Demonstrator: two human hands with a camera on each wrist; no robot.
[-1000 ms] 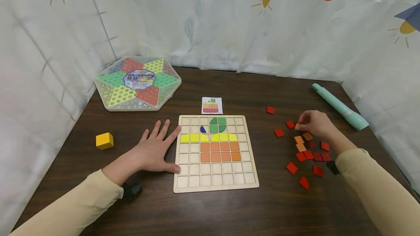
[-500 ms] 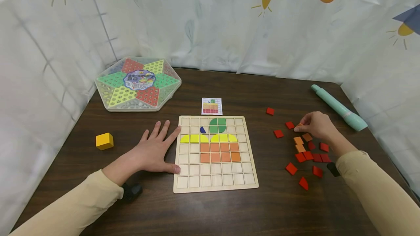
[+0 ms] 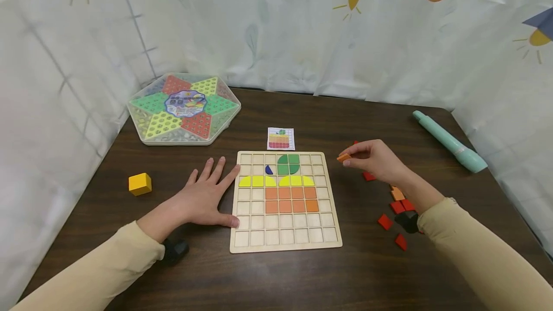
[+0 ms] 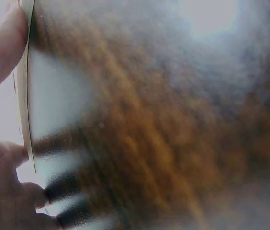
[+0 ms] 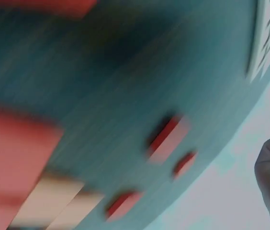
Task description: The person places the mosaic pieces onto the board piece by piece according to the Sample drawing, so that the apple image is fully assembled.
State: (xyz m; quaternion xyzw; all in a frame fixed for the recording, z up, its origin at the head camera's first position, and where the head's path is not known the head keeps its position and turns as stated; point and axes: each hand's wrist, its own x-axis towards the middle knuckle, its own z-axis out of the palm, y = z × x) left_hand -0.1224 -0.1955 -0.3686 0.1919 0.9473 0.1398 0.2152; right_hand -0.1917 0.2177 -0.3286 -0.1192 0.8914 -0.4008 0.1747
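Note:
A square wooden grid board [image 3: 246, 239] lies mid-table, with green, blue, yellow and orange tiles set in its upper and middle cells. My left hand [image 3: 200, 200] is spread flat, its thumb and index fingertip on the board's left edge. In the left wrist view the thumb [image 4: 3, 52] lies against that edge. My right hand [image 3: 376, 160] pinches an orange square tile [image 3: 343, 157] between thumb and fingers, just right of the board's upper right corner. Behind the board lies a small picture card [image 3: 281, 138] printed with a coloured grid pattern.
Red tiles [image 3: 385, 221] and orange tiles [image 3: 397, 195] lie scattered on the right, partly hidden under my right forearm. A teal tube-shaped object [image 3: 449, 140] is at the far right. A hexagonal game box [image 3: 186, 104] sits back left, a yellow block [image 3: 140, 184] at left.
My right hand has lifted away from the scattered tiles and moved left towards the board, carrying the orange tile. My left hand has stayed at the board's edge.

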